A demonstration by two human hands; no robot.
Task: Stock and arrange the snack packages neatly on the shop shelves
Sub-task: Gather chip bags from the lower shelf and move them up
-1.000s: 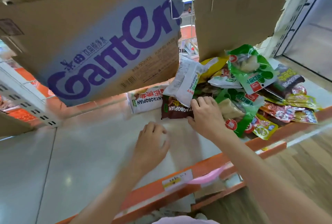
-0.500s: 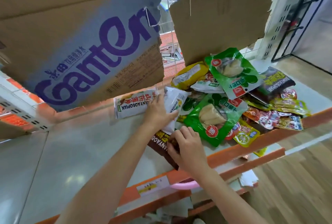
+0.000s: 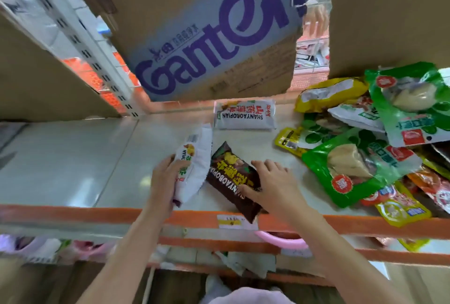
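My left hand point(image 3: 163, 179) grips a white snack packet point(image 3: 194, 162), held on edge just above the grey shelf point(image 3: 73, 162). Beside it my right hand point(image 3: 272, 186) grips a dark brown snack packet point(image 3: 231, 177) that lies slanted, its lower end hanging over the shelf's orange front rail point(image 3: 97, 216). Another white packet point(image 3: 244, 114) lies flat near the back of the shelf. To the right sits a loose pile of snack packets point(image 3: 365, 157), green, yellow and red ones.
A large cardboard box with purple lettering point(image 3: 207, 43) stands at the back of the shelf, with a plain cardboard box point(image 3: 389, 16) to its right and another point(image 3: 36, 79) at the left. A price label point(image 3: 237, 222) sits on the rail. A pink basket rim point(image 3: 282, 241) shows below.
My left hand took the white packet from the back and carried it forward and left. My right hand drew the brown packet toward the front rail. The view swung right.
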